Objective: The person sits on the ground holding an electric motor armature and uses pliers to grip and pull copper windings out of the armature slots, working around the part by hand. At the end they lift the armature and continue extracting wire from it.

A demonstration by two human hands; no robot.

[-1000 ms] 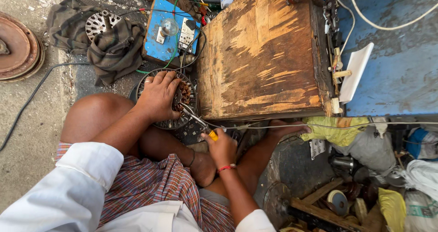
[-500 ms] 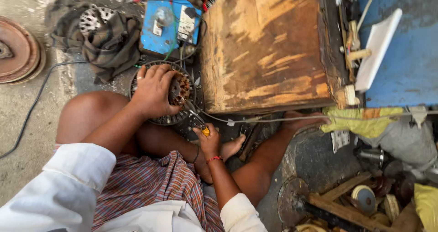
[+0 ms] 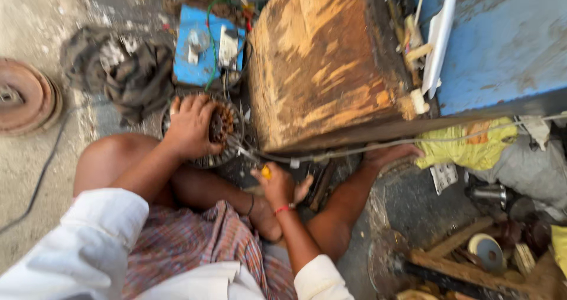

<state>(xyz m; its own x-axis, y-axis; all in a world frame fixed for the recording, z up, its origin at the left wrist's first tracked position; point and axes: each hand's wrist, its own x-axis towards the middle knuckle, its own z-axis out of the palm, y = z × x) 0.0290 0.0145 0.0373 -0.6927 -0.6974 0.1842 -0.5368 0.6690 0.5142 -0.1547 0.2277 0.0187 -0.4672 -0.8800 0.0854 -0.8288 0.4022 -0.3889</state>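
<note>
left hand (image 3: 190, 126) lies over a round motor stator (image 3: 220, 129) with copper windings, fingers curled on its top, grip closed on it. the stator sits on the floor between the person's bent knee and a worn wooden box (image 3: 322, 64). right hand (image 3: 276, 185) grips a yellow-handled tool (image 3: 260, 167), its metal tip reaching the stator's rim. a blue panel (image 3: 207, 46) lies just behind the stator; a dark rag (image 3: 127, 69) lies to its left.
</note>
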